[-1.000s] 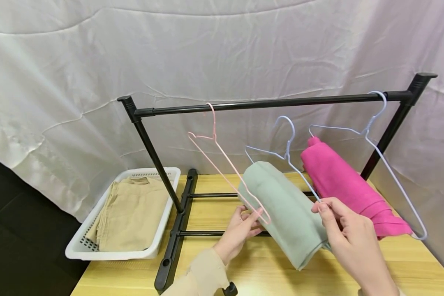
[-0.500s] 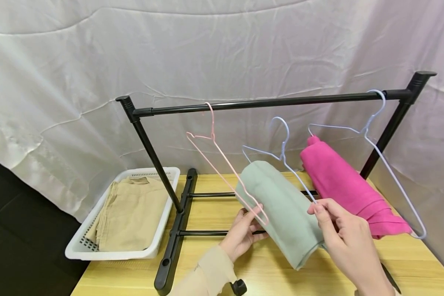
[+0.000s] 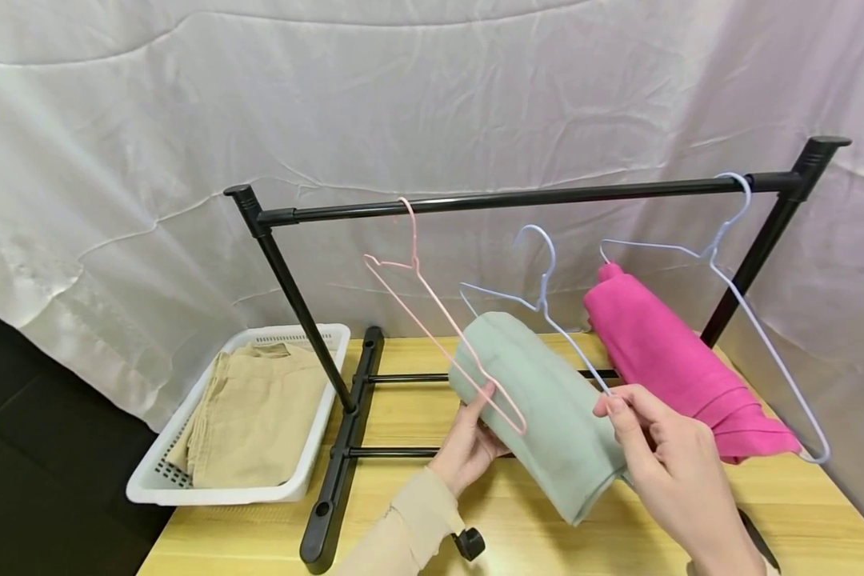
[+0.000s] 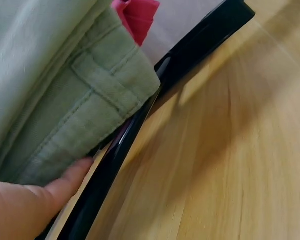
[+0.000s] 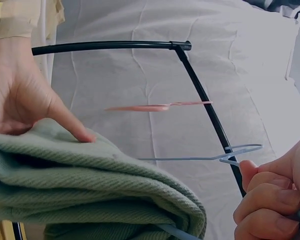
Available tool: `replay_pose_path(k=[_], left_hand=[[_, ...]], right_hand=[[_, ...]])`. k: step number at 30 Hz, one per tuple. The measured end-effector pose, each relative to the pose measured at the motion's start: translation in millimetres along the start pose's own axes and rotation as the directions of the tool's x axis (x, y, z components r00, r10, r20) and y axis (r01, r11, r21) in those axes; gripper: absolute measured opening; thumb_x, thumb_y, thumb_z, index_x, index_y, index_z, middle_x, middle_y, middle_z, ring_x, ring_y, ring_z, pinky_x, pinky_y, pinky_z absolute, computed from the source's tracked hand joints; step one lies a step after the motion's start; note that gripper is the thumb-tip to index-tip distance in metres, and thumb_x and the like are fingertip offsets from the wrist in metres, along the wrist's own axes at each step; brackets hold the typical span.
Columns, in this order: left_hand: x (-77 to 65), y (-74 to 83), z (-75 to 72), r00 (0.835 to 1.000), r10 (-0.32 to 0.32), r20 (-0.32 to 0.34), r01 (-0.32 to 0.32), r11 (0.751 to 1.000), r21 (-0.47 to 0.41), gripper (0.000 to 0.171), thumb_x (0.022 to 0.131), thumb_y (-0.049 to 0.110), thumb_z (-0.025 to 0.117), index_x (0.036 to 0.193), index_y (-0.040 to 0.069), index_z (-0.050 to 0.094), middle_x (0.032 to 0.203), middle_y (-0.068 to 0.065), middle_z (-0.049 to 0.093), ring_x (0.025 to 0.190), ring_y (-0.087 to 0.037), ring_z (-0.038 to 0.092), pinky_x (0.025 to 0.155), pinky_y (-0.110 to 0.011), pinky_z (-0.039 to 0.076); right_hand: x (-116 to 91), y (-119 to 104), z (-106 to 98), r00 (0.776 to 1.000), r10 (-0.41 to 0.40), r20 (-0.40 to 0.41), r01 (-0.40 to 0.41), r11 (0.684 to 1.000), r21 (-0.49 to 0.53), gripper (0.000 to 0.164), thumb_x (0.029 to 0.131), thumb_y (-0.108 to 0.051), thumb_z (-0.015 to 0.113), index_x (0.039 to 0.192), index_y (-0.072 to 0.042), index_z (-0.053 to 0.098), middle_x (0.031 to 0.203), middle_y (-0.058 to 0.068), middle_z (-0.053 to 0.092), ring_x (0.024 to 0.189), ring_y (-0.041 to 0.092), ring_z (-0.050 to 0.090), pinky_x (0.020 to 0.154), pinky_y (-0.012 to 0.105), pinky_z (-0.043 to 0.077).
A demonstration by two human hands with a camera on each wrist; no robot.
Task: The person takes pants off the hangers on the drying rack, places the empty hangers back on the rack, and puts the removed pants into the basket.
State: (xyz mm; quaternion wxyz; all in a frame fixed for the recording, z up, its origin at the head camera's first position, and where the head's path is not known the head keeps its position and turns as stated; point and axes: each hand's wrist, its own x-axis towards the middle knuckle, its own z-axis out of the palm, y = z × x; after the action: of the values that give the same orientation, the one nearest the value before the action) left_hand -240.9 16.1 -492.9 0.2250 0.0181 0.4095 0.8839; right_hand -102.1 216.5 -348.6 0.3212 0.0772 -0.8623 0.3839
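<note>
Pale green trousers [image 3: 540, 408] are folded over a blue wire hanger [image 3: 569, 340], whose hook is free of the rail. In the left wrist view, a belt loop shows on the trousers' waistband [image 4: 85, 105]. My left hand [image 3: 468, 448] holds the trousers at their left side, thumb on the cloth and fingers underneath. My right hand [image 3: 673, 464] pinches the hanger's near right arm; the right wrist view shows its fingers [image 5: 270, 200] curled. A pink hanger [image 3: 439, 308] hangs on the black rail [image 3: 504, 202], its lower end in front of the trousers and near my left thumb.
At the rail's right end another blue hanger [image 3: 759, 320] carries a bright pink folded garment [image 3: 662, 360]. Left of the rack's foot [image 3: 342, 472], a white basket [image 3: 144, 480] holds folded beige cloth [image 3: 259, 416]. Black lower bars [image 3: 403, 453] cross above the wooden table [image 3: 230, 544].
The trousers and their blue hanger have shifted slightly left. My left hand has moved up along the trousers' left side; my right hand has drifted slightly left, still pinching the hanger.
</note>
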Motion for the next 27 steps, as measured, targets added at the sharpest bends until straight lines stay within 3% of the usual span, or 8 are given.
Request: replay_pose_path(k=[5,9,14,16,20,24,27], left_hand=[[-1.4,2.6,-3.8,0.997,-0.025,0.069,0.028,0.999,-0.038,0.058,0.100,0.046,0.075,0.144,0.025,0.044,0.139,-0.002,0.063,0.131,-0.025,0.062,0.115,-0.055,0.046],[-0.9,5.2,-6.9,0.998,-0.007,0.066,0.011,0.998,-0.057,0.054,0.100,0.036,0.077,0.141,0.025,0.044,0.134,0.001,0.067,0.125,-0.020,0.065,0.111,-0.050,0.050],[-1.0,9.9,-11.3,0.999,0.040,-0.027,-0.038,0.996,0.085,0.052,0.098,0.031,0.080,0.139,0.023,0.050,0.125,0.001,0.073,0.114,-0.019,0.072,0.097,-0.045,0.055],[-1.1,11.8,-11.7,0.996,0.071,-0.059,-0.060,0.984,0.166,0.054,0.096,0.032,0.081,0.140,0.021,0.052,0.125,0.002,0.073,0.112,-0.018,0.072,0.098,-0.040,0.052],[1.1,14.3,-11.5,0.980,0.144,-0.135,-0.103,0.956,0.273,0.053,0.093,0.033,0.085,0.136,0.017,0.060,0.124,0.005,0.072,0.114,-0.015,0.068,0.108,-0.038,0.044],[1.0,15.8,-10.8,0.953,0.231,-0.194,-0.160,0.932,0.326,0.050,0.091,0.029,0.087,0.133,0.015,0.064,0.124,0.003,0.069,0.118,-0.015,0.063,0.123,-0.045,0.036],[-1.4,16.9,-9.7,0.941,0.269,-0.206,-0.191,0.923,0.334,0.053,0.090,0.027,0.087,0.135,0.012,0.063,0.127,0.000,0.069,0.120,-0.017,0.063,0.125,-0.047,0.035]], right_hand=[[0,-1,1,1.000,-0.001,0.002,0.001,1.000,0.004,0.024,0.108,-0.011,0.063,0.097,-0.029,0.072,0.060,-0.015,0.037,0.051,-0.002,0.034,0.052,0.021,0.031],[1,0,1,1.000,0.001,0.006,-0.001,1.000,0.003,0.023,0.108,-0.011,0.063,0.097,-0.029,0.072,0.061,-0.015,0.038,0.051,-0.001,0.035,0.051,0.021,0.031],[1,1,1,1.000,0.008,0.013,-0.008,1.000,-0.008,0.022,0.109,-0.012,0.062,0.098,-0.029,0.072,0.062,-0.014,0.039,0.052,0.000,0.036,0.052,0.021,0.031],[1,2,2,1.000,0.007,0.012,-0.007,1.000,-0.015,0.022,0.109,-0.013,0.062,0.098,-0.029,0.072,0.062,-0.015,0.040,0.053,0.000,0.037,0.053,0.021,0.032],[1,3,4,1.000,0.004,0.009,-0.004,1.000,-0.026,0.022,0.109,-0.013,0.062,0.098,-0.029,0.072,0.062,-0.015,0.041,0.054,0.000,0.038,0.055,0.021,0.032],[1,5,4,1.000,0.004,0.007,-0.004,1.000,-0.031,0.022,0.109,-0.013,0.062,0.098,-0.029,0.072,0.062,-0.016,0.041,0.055,0.000,0.039,0.056,0.021,0.032],[2,6,5,1.000,0.005,0.009,-0.004,0.999,-0.032,0.022,0.109,-0.013,0.062,0.098,-0.029,0.072,0.062,-0.015,0.041,0.056,0.000,0.039,0.056,0.022,0.032]])
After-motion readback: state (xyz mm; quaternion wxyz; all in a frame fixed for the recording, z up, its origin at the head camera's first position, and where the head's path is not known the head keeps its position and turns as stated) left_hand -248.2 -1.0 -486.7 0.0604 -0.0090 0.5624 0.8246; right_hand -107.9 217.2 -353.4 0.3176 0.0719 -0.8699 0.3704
